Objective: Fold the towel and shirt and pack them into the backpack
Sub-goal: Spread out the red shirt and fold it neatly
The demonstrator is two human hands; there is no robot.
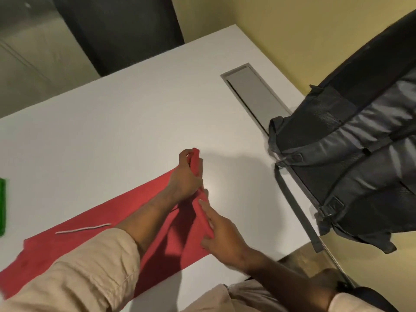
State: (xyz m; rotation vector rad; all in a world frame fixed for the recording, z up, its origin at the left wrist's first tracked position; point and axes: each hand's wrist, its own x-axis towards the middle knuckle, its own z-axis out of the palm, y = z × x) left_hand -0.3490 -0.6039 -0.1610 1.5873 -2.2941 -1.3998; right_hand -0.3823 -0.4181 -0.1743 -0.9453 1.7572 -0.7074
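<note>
1. Red cloth shirt point(94, 224) spread on near white table point(135, 122), far-right edge pinched up by left hand point(185, 176).
2. Right hand point(221, 233), fingers straight, pressing fold.
3. Black fabric backpack point(351, 158) at right; green item point(2, 206) far left.

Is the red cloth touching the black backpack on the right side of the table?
Apart. The head view shows the red cloth ending at the hands, with a stretch of bare white table between its raised end and the backpack and its dangling strap.
</note>
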